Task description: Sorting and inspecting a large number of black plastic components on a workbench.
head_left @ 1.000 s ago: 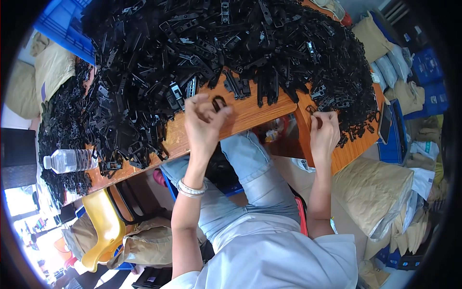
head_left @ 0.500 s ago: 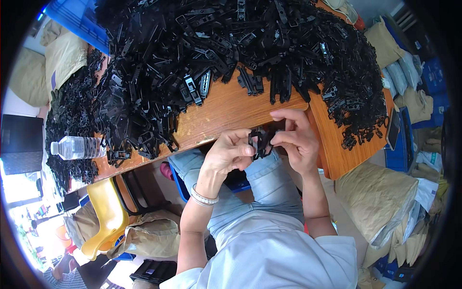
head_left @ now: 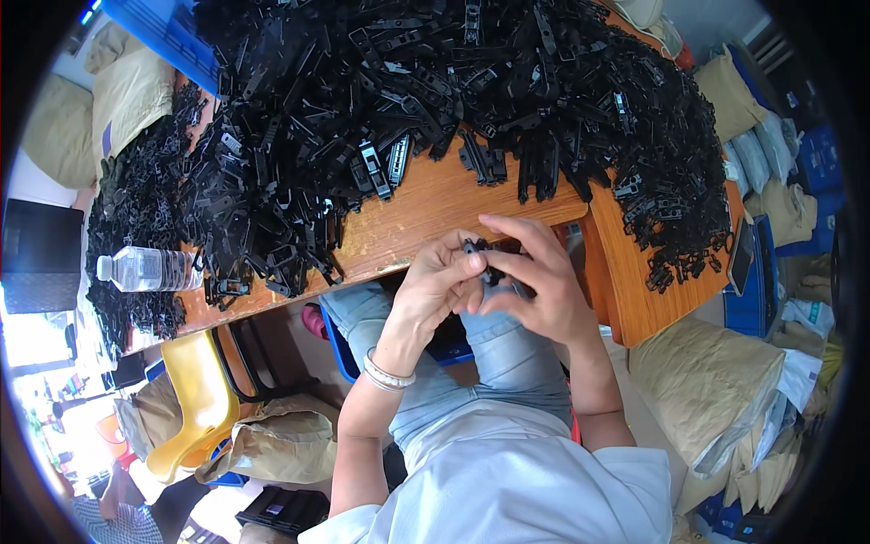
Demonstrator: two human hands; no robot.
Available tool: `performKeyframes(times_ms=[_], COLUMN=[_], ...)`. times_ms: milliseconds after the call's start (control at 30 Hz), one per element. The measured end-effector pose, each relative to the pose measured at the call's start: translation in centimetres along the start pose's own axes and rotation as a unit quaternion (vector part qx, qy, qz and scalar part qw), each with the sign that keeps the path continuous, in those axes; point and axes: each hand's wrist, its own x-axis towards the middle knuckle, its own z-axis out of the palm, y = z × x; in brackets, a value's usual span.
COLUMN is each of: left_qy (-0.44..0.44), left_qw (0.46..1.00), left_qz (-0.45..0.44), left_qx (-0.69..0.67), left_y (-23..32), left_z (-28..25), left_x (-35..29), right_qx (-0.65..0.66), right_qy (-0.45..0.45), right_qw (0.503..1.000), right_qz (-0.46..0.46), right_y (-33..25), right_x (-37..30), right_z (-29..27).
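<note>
My left hand (head_left: 433, 288) and my right hand (head_left: 535, 283) meet over my lap, just in front of the wooden table's edge (head_left: 435, 218). Between their fingertips they pinch a small black plastic part (head_left: 485, 263); most of it is hidden by my fingers. A bracelet sits on my left wrist. A huge heap of similar black plastic parts (head_left: 435, 100) covers the far side of the table, a short way beyond my hands.
A clear water bottle (head_left: 149, 268) lies on the table's left end. A yellow chair (head_left: 195, 399) and brown sacks (head_left: 725, 390) stand on the floor around me. Blue crates (head_left: 163, 27) sit behind the heap. A dark phone (head_left: 740, 258) lies at the table's right end.
A second ago my hands were apart, reaching to the heap at the table. They have come together over my lap with a black part between them.
</note>
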Motion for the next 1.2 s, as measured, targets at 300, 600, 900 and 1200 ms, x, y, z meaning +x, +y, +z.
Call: performKeyframes(times_ms=[300,600,900,1200], left_qy=[0.136,0.199,0.187,0.149], left_qw=[0.805,0.358,0.287,0.864], left_qz=[0.253,0.495,0.567,0.201], left_qx=[0.519,0.766,0.749,0.437], left_y=[5.0,8.3,9.6,4.1], left_z=[1.3,0.9,1.0,1.6], left_x=[7.4,18.2,18.8,7.2], right_qx=[0.090,0.274,0.338,0.312], right_qy=[0.145,0.242,0.244,0.269], right_qw=[0.977,0.902,0.870,0.867], right_qz=[0.128,0.229,0.265,0.282], right_y=[0.6,1.4,1.8,4.5], right_x=[-1.2,-2.0,-2.0,-1.1], right_z=[-0.3,1.3,2.0,1.2])
